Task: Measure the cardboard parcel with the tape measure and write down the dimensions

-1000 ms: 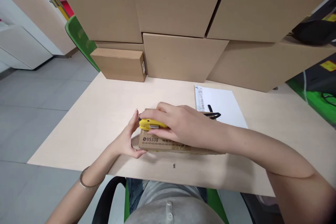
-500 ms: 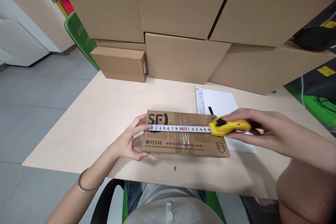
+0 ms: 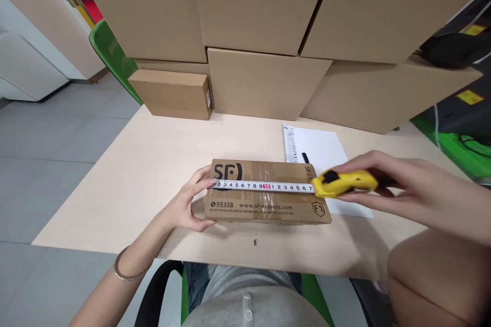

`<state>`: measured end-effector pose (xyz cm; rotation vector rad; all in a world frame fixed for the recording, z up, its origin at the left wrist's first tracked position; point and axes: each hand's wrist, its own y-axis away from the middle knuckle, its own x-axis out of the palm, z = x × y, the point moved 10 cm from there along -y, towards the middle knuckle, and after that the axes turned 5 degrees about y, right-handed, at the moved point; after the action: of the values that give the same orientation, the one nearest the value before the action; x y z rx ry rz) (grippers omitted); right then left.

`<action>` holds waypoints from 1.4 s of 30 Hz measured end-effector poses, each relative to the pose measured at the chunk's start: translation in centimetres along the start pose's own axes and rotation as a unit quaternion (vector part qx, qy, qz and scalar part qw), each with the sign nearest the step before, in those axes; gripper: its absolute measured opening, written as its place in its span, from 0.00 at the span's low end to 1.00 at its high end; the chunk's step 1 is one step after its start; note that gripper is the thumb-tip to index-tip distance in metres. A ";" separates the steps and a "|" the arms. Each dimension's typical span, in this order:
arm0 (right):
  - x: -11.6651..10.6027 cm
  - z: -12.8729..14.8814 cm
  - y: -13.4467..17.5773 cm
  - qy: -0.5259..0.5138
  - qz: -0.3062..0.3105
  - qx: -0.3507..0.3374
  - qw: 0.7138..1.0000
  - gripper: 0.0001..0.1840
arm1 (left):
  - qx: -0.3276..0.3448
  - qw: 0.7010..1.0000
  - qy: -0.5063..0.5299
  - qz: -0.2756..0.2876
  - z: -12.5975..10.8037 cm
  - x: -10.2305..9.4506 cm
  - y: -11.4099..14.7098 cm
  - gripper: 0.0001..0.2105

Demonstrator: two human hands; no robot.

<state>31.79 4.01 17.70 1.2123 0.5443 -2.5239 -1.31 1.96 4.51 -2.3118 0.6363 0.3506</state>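
A flat brown cardboard box (image 3: 268,208) with black SF lettering and clear tape lies on the table in front of me. Across its top runs the white tape blade (image 3: 264,185) of a yellow tape measure (image 3: 345,183). My left hand (image 3: 191,203) is closed on the box's left end, a fingertip pressing the blade's end there and the thumb low at the near corner. At the box's right edge, my right hand (image 3: 387,189) grips the yellow case, with the blade drawn out to about the 7 past the red 10.
Behind the box lies a white sheet of paper (image 3: 320,140) with a black pen (image 3: 305,157) on it, partly covered. A smaller plain box (image 3: 169,94) stands at the back left. Large stacked cartons (image 3: 264,84) wall off the table's far side. A green chair back (image 3: 111,56) is beyond.
My right hand has drawn the tape case slightly right, and more blade shows, from about 6 to 7 past the red 10. My left hand stays at the box's left end. The view shifted slightly.
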 end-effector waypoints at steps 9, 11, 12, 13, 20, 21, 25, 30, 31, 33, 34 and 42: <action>12.0 12.7 -6.9 0.144 0.143 -0.272 0.941 0.14 | -0.058 0.995 0.072 -0.030 2.1 0.1 1.2 0.67; 13.1 14.8 -6.3 0.203 0.103 -0.356 0.906 0.14 | -0.066 0.995 0.059 -0.037 2.1 0.0 1.3 0.65; 13.4 15.5 -5.9 0.228 0.085 -0.390 0.888 0.15 | -0.065 0.996 0.046 -0.040 1.9 -0.1 1.2 0.61; 13.3 16.0 -5.5 0.243 0.066 -0.414 0.875 0.16 | -0.062 0.996 0.035 -0.044 1.6 -0.3 1.0 0.56; 7.7 10.9 -6.2 0.021 0.011 -0.173 0.985 0.21 | -0.196 0.963 0.172 -0.067 1.5 -0.4 -1.0 0.40; 7.9 9.6 -6.1 -0.033 0.036 -0.117 0.992 0.22 | -0.227 0.952 0.193 -0.067 1.7 -0.1 -1.0 0.38; 11.8 6.3 -4.1 -0.191 0.177 0.046 0.964 0.21 | -0.366 0.907 0.199 -0.063 3.6 1.4 0.0 0.33; 14.3 5.4 -3.4 -0.086 0.196 0.041 0.976 0.19 | -0.407 0.906 0.095 -0.073 5.3 1.0 0.6 0.27; 14.2 5.6 -3.7 -0.041 0.170 0.011 0.985 0.18 | -0.396 0.914 0.046 -0.078 5.4 0.4 0.4 0.25; 14.0 6.2 -4.0 0.029 0.113 -0.050 0.992 0.16 | -0.382 0.920 -0.042 -0.082 5.7 -0.6 0.1 0.22; 13.9 6.3 -4.0 0.050 0.093 -0.073 0.992 0.16 | -0.379 0.920 -0.067 -0.079 5.9 -0.9 0.0 0.22; 7.9 -4.8 -2.7 0.101 -0.052 0.164 0.980 0.26 | -0.342 0.936 -0.059 -0.056 6.2 -0.6 -0.8 0.19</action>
<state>29.21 7.85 9.27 1.6093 0.2430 -2.6707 -1.82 6.98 0.73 -2.9369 0.3469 0.7439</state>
